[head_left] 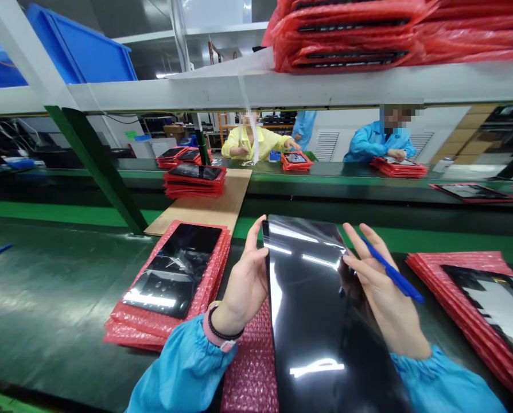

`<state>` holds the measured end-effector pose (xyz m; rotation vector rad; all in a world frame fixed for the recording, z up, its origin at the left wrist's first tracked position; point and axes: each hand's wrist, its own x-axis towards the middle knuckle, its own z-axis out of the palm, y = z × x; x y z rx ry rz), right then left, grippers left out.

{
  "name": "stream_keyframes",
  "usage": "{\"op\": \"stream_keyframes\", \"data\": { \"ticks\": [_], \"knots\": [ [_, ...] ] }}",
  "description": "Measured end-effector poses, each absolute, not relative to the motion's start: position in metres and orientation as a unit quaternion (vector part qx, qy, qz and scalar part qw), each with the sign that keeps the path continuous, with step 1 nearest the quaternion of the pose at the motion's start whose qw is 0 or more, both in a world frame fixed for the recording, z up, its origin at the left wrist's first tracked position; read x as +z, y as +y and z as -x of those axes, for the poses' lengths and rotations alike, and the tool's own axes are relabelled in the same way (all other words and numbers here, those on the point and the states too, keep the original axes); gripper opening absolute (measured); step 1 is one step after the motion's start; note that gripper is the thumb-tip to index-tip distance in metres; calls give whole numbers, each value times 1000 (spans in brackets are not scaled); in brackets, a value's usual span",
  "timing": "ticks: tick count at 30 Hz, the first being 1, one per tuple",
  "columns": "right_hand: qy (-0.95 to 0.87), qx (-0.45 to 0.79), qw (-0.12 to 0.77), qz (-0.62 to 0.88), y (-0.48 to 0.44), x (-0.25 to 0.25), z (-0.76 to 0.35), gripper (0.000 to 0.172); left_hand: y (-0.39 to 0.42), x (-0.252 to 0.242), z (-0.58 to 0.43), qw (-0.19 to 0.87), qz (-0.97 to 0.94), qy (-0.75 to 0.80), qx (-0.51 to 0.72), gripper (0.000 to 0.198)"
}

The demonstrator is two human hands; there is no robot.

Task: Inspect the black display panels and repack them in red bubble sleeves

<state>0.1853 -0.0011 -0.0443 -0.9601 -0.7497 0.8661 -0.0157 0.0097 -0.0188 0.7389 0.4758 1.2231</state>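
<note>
A glossy black screen panel (312, 310) is tilted up in front of me, with ceiling lights reflected in it. My left hand (245, 281) grips its left edge, thumb by the upper corner. At the right edge, the fingers of my right hand (381, 287) hold the panel. A slim blue pen-like tool (392, 272) is tucked between those same fingers. Beneath the panel lies pink-red bubble wrap (252, 361), partly covered. To the left, another black screen (177, 269) rests on stacked red bubble-wrap sleeves (140, 327).
On the right, a panel with a silvery back (497, 304) tops more red sleeves (458, 298). A green post (97, 172) and an overhead shelf (222, 92) with red-wrapped stacks stand ahead. Two people (260, 140) work across the line. A wooden board (200, 212) bridges to their side.
</note>
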Motion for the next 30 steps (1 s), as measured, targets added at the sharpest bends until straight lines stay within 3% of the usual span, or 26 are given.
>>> {"op": "stream_keyframes", "data": {
  "ticks": [6, 10, 16, 24, 30],
  "knots": [
    [-383, 385, 694, 473, -4, -110, -171, 42, 12, -71, 36, 680, -383, 344, 522, 67],
    [-450, 351, 648, 504, -7, -156, -152, 33, 3, -122, 62, 604, -454, 475, 451, 78],
    [-486, 312, 637, 510, 1, -188, -141, 33, -24, -169, 97, 554, -497, 543, 388, 79],
    [-613, 207, 546, 532, -27, -206, -140, 40, -29, -152, 96, 664, -323, 553, 387, 71],
    [-643, 143, 526, 538, -31, -219, -136, 37, -10, -140, 85, 694, -324, 544, 344, 39]
  ]
}}
